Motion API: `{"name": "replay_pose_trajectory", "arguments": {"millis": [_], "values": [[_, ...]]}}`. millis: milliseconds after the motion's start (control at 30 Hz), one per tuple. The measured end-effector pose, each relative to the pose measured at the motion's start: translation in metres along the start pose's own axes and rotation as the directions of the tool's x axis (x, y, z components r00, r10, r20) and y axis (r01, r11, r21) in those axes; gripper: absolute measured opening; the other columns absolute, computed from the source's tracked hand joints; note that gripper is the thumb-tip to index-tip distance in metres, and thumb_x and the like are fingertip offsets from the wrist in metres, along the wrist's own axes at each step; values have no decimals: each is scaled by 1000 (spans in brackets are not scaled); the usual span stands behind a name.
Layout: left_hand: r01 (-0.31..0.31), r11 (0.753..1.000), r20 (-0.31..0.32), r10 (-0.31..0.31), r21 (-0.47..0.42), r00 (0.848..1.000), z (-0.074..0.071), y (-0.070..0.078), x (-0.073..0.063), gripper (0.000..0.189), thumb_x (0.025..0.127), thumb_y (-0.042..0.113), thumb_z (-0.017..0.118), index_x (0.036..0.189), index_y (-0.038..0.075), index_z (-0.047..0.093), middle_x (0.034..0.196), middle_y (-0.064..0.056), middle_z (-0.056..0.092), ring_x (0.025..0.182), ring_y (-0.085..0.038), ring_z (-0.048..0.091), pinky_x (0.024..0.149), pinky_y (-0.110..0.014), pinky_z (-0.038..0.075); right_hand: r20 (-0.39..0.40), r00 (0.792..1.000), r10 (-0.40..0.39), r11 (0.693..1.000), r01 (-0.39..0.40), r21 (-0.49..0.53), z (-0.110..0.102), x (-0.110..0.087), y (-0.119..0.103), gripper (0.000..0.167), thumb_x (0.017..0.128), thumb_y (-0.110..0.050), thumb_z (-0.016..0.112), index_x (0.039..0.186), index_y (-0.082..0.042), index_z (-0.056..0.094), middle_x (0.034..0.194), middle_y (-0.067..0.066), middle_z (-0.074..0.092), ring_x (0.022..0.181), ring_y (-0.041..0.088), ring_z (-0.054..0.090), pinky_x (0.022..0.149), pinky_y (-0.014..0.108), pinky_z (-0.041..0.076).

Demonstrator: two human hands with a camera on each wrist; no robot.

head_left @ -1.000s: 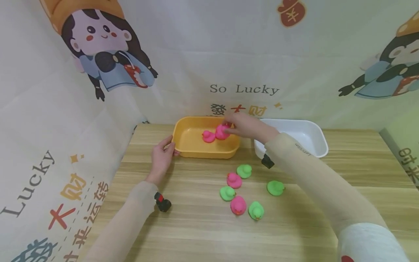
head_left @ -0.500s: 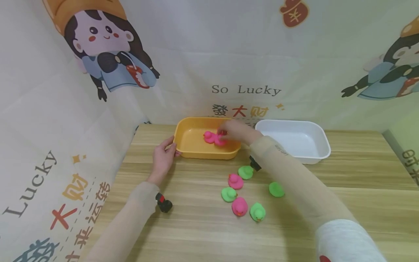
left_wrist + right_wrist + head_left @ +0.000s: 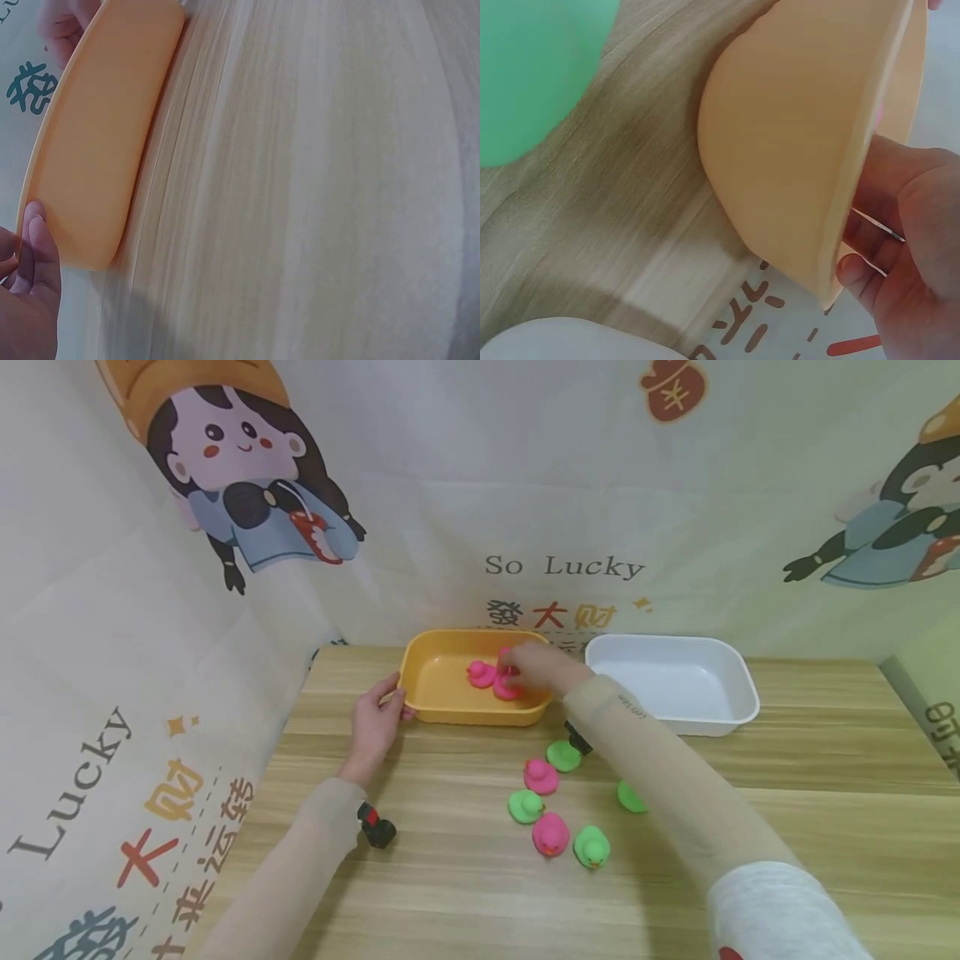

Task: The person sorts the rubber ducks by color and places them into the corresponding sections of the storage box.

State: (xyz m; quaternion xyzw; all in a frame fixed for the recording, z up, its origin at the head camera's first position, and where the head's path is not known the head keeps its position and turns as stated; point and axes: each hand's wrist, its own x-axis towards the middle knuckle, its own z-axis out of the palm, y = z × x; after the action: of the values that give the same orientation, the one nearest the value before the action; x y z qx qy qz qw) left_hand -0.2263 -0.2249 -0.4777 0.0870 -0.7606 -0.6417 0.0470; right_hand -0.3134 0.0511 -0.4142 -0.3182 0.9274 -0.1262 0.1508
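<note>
My left hand (image 3: 375, 717) grips the left end of a yellow plastic tray (image 3: 480, 716), thumb on the outside of its wall in the left wrist view. Inside the tray's right half, my right hand (image 3: 542, 665) has its curled fingers on a pink rubber duck (image 3: 507, 687). Another pink duck (image 3: 480, 674) sits to the left of it, and more pink shows behind the fingers. In the right wrist view the right hand (image 3: 922, 225) reaches over the tray's rim, its fingertips mostly hidden by the wall.
A white tray (image 3: 675, 681) stands right of the yellow one. On the wooden table in front lie pink ducks (image 3: 551, 834) and several green ducks (image 3: 592, 847). The right sleeve partly covers one green duck (image 3: 632, 797). A printed cloth (image 3: 450, 485) hangs behind.
My right hand has moved slightly left and down in the yellow tray, and a pink duck there has shifted toward the near wall. The left hand keeps its grip on the tray.
</note>
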Motion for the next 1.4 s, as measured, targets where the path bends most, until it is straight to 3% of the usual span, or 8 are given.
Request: {"name": "replay_pose_trajectory", "arguments": {"millis": [267, 567, 733, 933, 1100, 1400], "values": [[11, 1000, 3, -11, 2, 1000, 1, 2, -1, 46, 109, 5, 51, 153, -4, 45, 149, -25, 54, 70, 0, 67, 76, -20, 63, -20, 999, 30, 1000, -30, 1, 2, -3, 4, 22, 101, -21, 70, 121, -12, 73, 114, 7, 70, 107, 25, 59, 103, 41, 51], [5, 1000, 13, -5, 0, 1000, -1, 1, 0, 46, 109, 4, 50, 154, -6, 43, 150, -27, 52, 70, 2, 65, 72, -13, 60, -58, 998, 24, 999, -22, 49, -4, -14, 4, 28, 102, -19, 69, 129, -11, 71, 124, 6, 71, 114, 24, 62, 108, 40, 52], [12, 1000, 12, -12, -4, 1000, -1, 1, 0, 46, 109, 4, 50, 153, -6, 43, 150, -26, 53, 69, 2, 65, 71, -13, 60, -112, 992, -55, 997, 61, 55, -9, -32, 1, 29, 102, -17, 69, 129, -7, 71, 123, 8, 72, 115, 27, 63, 107, 42, 53], [4, 1000, 15, -3, -25, 1000, 0, 4, -1, 46, 109, 3, 49, 153, -7, 43, 150, -28, 52, 67, 2, 64, 70, -12, 59, -167, 978, -122, 992, 127, 18, -15, -59, -1, 23, 101, -17, 71, 121, -7, 73, 114, 6, 73, 106, 28, 67, 98, 40, 57], [3, 1000, 1, -3, -24, 1000, -1, 2, 0, 45, 109, 3, 49, 153, -6, 44, 148, -28, 54, 67, 1, 65, 71, -14, 61, -166, 975, -146, 988, 151, 21, -13, -83, -6, 23, 100, -20, 72, 120, -9, 74, 108, 3, 73, 100, 24, 67, 92, 36, 59], [7, 1000, 8, -7, -10, 1000, 1, 0, 1, 45, 109, 5, 50, 153, -4, 45, 147, -26, 56, 68, 0, 66, 74, -17, 62, -153, 953, -263, 964, 266, 0, 3, -120, -13, 22, 101, -21, 72, 119, -11, 74, 112, 4, 72, 104, 24, 68, 94, 37, 60]]}}
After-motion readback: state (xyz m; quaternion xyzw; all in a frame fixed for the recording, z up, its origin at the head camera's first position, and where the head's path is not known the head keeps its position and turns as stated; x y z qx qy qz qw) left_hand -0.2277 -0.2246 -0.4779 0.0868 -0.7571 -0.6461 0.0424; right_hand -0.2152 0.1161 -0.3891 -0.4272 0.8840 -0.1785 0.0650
